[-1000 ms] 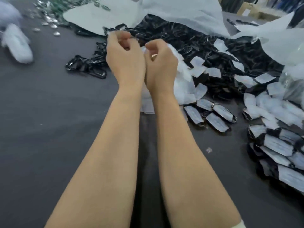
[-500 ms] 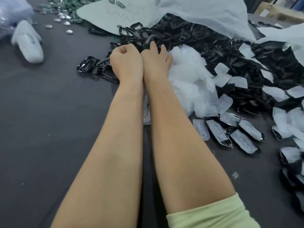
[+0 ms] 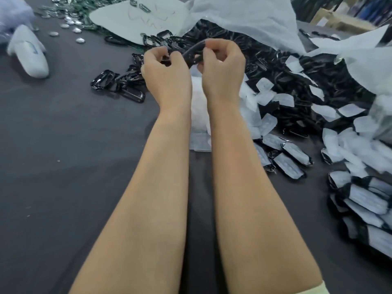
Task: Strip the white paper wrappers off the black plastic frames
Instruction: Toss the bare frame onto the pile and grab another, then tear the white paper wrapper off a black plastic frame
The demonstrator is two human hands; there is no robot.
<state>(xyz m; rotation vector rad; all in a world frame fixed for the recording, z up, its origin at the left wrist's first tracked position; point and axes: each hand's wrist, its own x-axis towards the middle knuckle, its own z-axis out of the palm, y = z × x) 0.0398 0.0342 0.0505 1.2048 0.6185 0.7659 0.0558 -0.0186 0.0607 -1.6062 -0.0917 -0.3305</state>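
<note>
Both hands are raised over the dark table, pinching one bare black plastic frame (image 3: 192, 54) between them. My left hand (image 3: 167, 71) grips its left end with curled fingers, and my right hand (image 3: 222, 66) pinches its right end. A heap of stripped white paper wrappers (image 3: 250, 98) lies just under and to the right of my hands. Bare black frames (image 3: 118, 83) lie in a loose pile to the left. Frames still in white wrappers (image 3: 286, 155) lie to the right of my right forearm.
A big heap of black frames (image 3: 297, 71) spreads across the back right under large white sheets (image 3: 244, 15). Stacked wrapped frames (image 3: 364, 200) fill the right edge. A white object (image 3: 29, 54) lies far left, with small shiny pieces (image 3: 72, 24) scattered behind it.
My hands were down on the wrapper heap half a second ago. They have lifted and now hold a bare black frame between them. The camera view has shifted slightly.
</note>
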